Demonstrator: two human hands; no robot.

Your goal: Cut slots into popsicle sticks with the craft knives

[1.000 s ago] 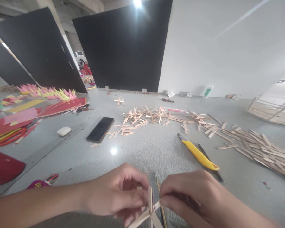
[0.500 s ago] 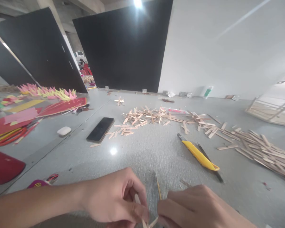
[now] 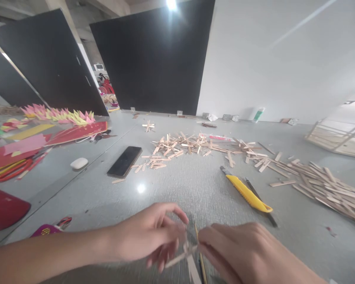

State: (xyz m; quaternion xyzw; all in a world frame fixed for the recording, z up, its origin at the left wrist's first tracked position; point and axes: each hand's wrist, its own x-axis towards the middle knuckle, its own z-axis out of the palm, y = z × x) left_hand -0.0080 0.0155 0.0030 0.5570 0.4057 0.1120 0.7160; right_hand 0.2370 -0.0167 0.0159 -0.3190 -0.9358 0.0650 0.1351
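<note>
In the head view, a small star-like piece of crossed wooden craft sticks [image 3: 190, 258] is at the bottom centre, slightly blurred. My right hand [image 3: 239, 248] is closed, pinching the right-hand end of one of its sticks between thumb and fingers. My left hand [image 3: 156, 236] is beside the piece with its fingers loosely apart, the thumb close to its upper end; whether they touch is unclear. A thin pointed rod [image 3: 201, 262] lies upright in the picture between my hands, partly hidden by the right one.
A yellow utility knife [image 3: 248, 193] lies beyond my right hand, over a dark slim tool. Heaps of craft sticks [image 3: 331, 189] spread across the right and middle. A phone [image 3: 124, 161], a white case [image 3: 79, 163] and a red object [image 3: 6, 207] are on the left.
The crossed sticks have moved up and show more fully. My left fingers have loosened and spread from their pinch. The right hand has shifted slightly upward.
</note>
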